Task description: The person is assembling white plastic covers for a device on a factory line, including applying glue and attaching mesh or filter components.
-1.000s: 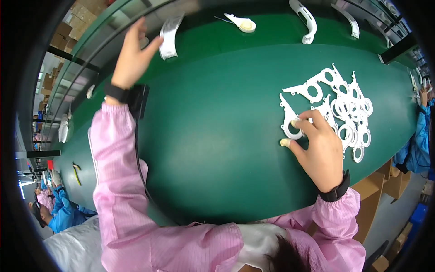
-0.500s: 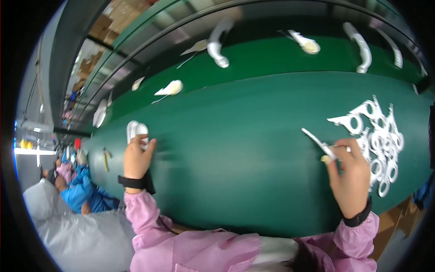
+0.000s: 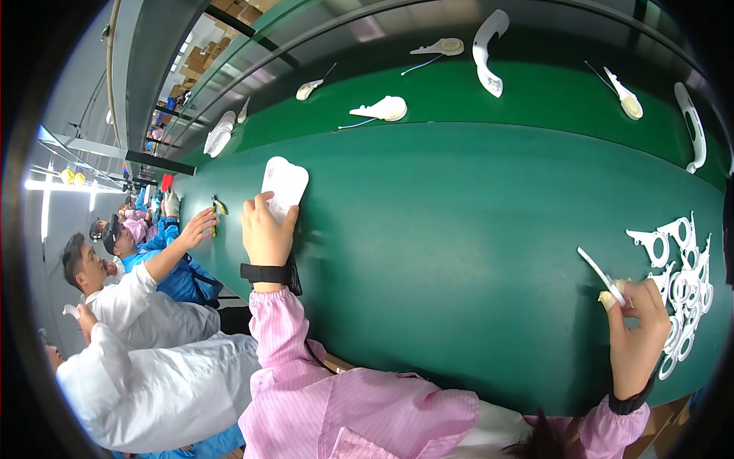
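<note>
My left hand [image 3: 267, 233] is closed on a white rounded plastic shell [image 3: 286, 182], thumb at its right edge and fingers across its lower end. The shell is close to the green table top; whether it touches is unclear. At the right, my right hand [image 3: 638, 325] pinches a slim white plastic part [image 3: 592, 268], held edge-on above the table. Yellowish covers show at its fingertips. Just beyond that hand lies a cluster of white ring-shaped parts with pointed tails [image 3: 684, 294], spread flat and overlapping.
Behind the green table [image 3: 443, 245] runs a darker green conveyor strip [image 3: 535, 99] carrying curved white handles [image 3: 489, 57] and round-ended white parts with wires [image 3: 386, 109]. Yellow-handled pliers [image 3: 219, 206] lie at the left, where a person in white [image 3: 160, 306] reaches toward them.
The view has swung left, bringing the person in white into sight. My left hand has turned the shell so its broad face shows. My right hand still pinches the slim part.
</note>
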Tool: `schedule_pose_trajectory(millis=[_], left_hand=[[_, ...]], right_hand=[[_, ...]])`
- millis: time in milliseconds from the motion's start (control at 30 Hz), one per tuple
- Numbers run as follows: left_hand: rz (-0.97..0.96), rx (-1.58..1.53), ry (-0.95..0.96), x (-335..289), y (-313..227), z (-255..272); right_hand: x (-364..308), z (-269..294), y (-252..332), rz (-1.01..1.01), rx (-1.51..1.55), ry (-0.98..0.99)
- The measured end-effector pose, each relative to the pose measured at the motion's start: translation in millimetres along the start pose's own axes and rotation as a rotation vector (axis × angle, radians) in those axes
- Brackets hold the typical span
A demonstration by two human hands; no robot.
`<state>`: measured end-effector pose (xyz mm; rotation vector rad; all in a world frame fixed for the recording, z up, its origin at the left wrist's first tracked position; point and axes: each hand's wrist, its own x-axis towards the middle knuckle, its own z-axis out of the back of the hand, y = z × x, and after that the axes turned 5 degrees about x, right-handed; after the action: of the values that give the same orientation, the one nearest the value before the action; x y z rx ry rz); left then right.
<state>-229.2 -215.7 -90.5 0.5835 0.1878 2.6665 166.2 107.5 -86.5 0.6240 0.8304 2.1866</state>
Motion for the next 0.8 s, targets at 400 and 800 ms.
schedule_pose_trajectory(millis=[400,800], left_hand=[[0.046,0.029,0.162,-22,12,26],[-0.81,-0.783,0.825,-19,-93,90]], right_hand=[[-4,-2,15,0.091,-0.079,0.009],[11,-26,98,0.29,0.061,0.088]])
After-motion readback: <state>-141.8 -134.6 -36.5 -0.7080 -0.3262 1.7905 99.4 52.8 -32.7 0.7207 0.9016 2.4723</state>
